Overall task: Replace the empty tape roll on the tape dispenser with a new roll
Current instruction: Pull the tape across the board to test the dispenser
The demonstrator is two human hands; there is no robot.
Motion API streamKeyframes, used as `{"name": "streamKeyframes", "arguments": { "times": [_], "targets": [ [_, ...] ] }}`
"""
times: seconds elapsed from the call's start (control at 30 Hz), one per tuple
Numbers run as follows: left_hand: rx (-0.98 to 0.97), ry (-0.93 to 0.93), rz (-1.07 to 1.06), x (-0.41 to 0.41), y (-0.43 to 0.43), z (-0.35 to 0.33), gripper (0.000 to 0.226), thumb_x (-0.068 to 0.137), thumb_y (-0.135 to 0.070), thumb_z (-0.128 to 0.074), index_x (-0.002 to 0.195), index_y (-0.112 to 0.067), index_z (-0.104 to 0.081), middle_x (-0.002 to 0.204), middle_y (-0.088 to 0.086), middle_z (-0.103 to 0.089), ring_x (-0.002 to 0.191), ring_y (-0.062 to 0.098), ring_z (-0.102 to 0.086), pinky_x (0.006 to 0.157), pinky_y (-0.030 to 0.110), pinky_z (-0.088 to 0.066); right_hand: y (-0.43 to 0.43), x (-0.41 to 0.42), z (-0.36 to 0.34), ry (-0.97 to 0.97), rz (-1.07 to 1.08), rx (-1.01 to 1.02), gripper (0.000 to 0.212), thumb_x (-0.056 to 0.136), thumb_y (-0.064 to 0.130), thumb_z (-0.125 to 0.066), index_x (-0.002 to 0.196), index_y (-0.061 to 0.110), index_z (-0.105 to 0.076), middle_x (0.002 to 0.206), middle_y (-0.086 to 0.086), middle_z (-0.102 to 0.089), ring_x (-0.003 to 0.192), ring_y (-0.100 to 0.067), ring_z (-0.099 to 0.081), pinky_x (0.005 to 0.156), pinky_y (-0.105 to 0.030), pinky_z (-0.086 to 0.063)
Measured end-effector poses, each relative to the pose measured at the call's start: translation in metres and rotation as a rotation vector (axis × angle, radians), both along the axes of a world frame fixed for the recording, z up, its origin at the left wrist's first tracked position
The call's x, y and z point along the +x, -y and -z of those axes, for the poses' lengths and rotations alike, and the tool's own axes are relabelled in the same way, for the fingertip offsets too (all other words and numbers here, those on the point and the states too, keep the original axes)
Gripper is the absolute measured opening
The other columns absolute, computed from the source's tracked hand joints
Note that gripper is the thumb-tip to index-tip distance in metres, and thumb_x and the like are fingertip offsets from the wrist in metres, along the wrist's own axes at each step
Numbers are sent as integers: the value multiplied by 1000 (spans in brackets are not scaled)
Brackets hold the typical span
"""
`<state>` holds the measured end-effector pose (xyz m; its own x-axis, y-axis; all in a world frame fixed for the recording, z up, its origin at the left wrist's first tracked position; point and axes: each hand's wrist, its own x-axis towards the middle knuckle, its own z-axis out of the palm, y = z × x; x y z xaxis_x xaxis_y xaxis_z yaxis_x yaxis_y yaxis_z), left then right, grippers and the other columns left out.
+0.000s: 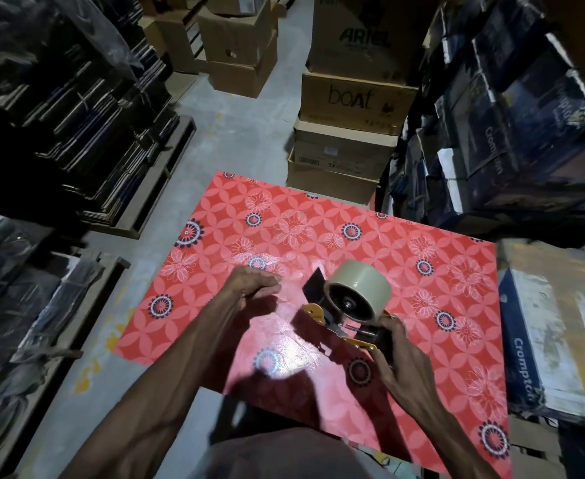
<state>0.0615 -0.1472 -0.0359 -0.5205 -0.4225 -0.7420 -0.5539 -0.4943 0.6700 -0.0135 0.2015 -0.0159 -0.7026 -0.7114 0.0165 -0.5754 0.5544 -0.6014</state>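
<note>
A yellow and black tape dispenser [351, 328] is held above the red flowered table [318, 236]. A full beige tape roll [363, 288] sits on its black hub. My right hand [399, 357] grips the dispenser's handle from below right. A black flap sticks up at the dispenser's front, left of the roll. My left hand [253, 285] hovers left of the dispenser, empty, fingers loosely curled and apart, not touching the roll. No empty tape core is visible.
Stacked cardboard boxes [349, 98] stand behind the table. Dark blue cartons [512, 133] pile up at the right, and one worn carton [553, 326] abuts the table's right edge. Bundled dark stock on pallets [76, 115] fills the left. Grey concrete floor [242, 126] runs between.
</note>
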Motion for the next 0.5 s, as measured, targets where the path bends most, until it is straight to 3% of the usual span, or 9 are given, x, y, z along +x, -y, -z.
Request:
{"name": "streamKeyframes", "arguments": {
  "times": [0.1, 0.17, 0.27, 0.33, 0.4, 0.5],
  "targets": [
    [5, -22, 97, -2, 19, -2, 12, 83, 5, -81, 92, 11, -77, 64, 15, -77, 42, 11, -67, 41, 18, -55, -12, 1, -2, -3, 10, -14, 43, 95, 27, -55, 136, 27, -41, 80, 11, -63, 45, 7, -45, 38, -12, -38],
    [4, -44, 128, -7, 18, 1, 4, 86, 6, -80, 85, 8, -78, 63, 16, -75, 39, 12, -66, 39, 21, -55, -10, 3, 4, 3, 37, -32, 40, 95, 34, -48, 134, 27, -42, 82, 13, -63, 46, 7, -47, 36, -18, -44],
    [61, -47, 71, -8, 17, 18, 7, 89, 2, -80, 88, 9, -80, 70, 26, -72, 45, 25, -68, 46, 36, -63, -3, 3, 18, 1, 92, -19, 41, 91, 34, -49, 131, 27, -44, 81, 7, -69, 45, -8, -57, 36, -36, -51],
    [56, -37, 69, -5, 19, 34, 8, 90, 2, -78, 92, 10, -80, 77, 30, -72, 54, 29, -71, 50, 40, -65, -2, 5, 26, 12, 97, 9, 41, 90, 29, -54, 130, 26, -45, 89, -1, -75, 49, -13, -63, 38, -36, -52],
    [9, -48, 86, -8, 20, 50, 8, 90, 4, -77, 95, 11, -79, 78, 30, -72, 55, 29, -71, 52, 38, -65, 0, 7, 35, 10, 98, 43, 46, 86, 19, -63, 129, 25, -46, 92, -2, -76, 55, -9, -63, 40, -23, -47],
    [-121, -85, 106, -16, 17, 73, 12, 92, 8, -75, 84, 3, -82, 61, 24, -67, 48, 24, -63, 55, 37, -59, 7, 11, 45, 15, 97, 108, 56, 80, 4, -75, 126, 23, -48, 87, -4, -75, 62, -3, -52, 50, -2, -24]
  ]
}}
